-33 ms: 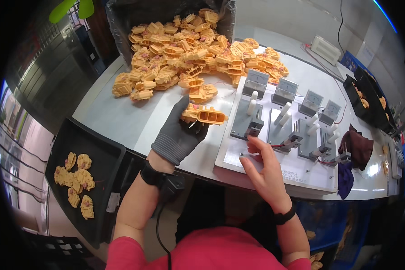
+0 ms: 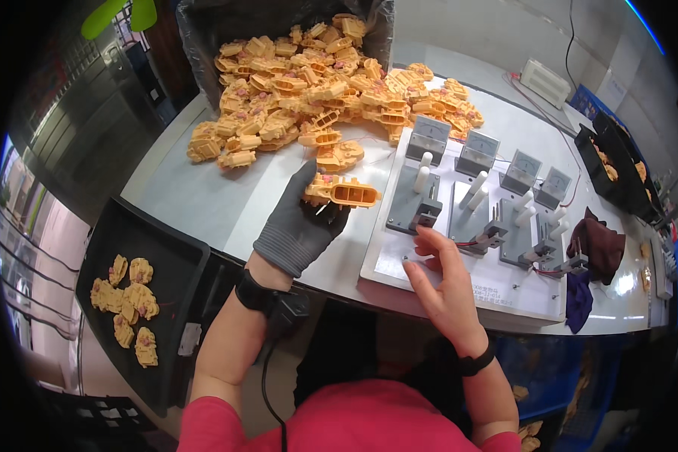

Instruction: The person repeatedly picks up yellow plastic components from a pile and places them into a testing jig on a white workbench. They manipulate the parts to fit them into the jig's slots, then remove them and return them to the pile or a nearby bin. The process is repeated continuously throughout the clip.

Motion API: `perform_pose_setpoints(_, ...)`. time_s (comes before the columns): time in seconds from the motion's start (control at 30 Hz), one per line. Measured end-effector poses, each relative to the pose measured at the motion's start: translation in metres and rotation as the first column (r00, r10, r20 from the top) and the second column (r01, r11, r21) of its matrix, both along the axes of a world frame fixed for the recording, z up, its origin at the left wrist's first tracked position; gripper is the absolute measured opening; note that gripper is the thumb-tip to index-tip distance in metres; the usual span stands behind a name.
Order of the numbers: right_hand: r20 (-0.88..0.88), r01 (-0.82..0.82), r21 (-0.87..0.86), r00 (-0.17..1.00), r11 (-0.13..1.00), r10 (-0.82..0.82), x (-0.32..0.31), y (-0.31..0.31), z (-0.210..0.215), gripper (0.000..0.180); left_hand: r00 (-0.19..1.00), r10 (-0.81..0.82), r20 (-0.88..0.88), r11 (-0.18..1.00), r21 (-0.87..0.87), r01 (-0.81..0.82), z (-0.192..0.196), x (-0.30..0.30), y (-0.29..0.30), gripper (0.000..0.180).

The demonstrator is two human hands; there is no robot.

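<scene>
My left hand, in a grey glove, grips a yellow-orange plastic housing above the table. Its oblong socket, divided inside, faces right. My bare right hand has its thumb and fingers apart, holding nothing. Its fingertips are at the dark block on the front of the leftmost test fixture; whether they touch it I cannot tell. That fixture carries white pegs and has a panel meter behind it. Several similar fixtures stand in a row to its right on a white board.
A large heap of yellow housings spills from a lined bin at the back. At lower left, a black tray holds several housings. Dark cloths lie right of the board. Black bins stand far right; a cable hangs by my left wrist.
</scene>
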State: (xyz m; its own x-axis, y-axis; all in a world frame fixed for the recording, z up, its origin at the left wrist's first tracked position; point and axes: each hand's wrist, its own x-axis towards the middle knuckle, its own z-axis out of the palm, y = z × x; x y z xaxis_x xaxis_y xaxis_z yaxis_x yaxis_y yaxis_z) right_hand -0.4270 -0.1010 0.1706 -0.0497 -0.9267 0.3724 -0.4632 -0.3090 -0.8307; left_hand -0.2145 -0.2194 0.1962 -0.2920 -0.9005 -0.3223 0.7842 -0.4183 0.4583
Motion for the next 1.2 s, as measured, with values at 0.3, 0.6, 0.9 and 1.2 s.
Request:
perform_pose_setpoints(0.3,0.326,0.138,-0.075,0.939,0.988,-0.107,0.007,-0.014,-0.007,0.043,0.992,-0.062,-0.113,0.995,-0.091,0.052,-0.013,0.005,-0.008,0.046)
perform_pose_setpoints(0.6,0.354,0.093,-0.034,0.932,0.995,-0.075,0.009,-0.018,-0.011,0.039,0.971,-0.089,-0.223,0.994,-0.081,0.073,-0.016,0.007,-0.01,0.046)
perform_pose_setpoints(0.9,0.302,0.028,-0.082,0.953,0.996,-0.002,0.004,-0.014,-0.012,0.032,0.898,-0.219,-0.382,0.974,-0.038,0.221,-0.027,0.008,-0.023,0.049)
perform_pose_setpoints(1.2,0.268,0.014,-0.129,0.963,0.992,0.022,0.003,-0.014,-0.01,0.033,0.981,-0.153,-0.119,0.982,-0.13,0.138,-0.015,-0.012,-0.027,0.035)
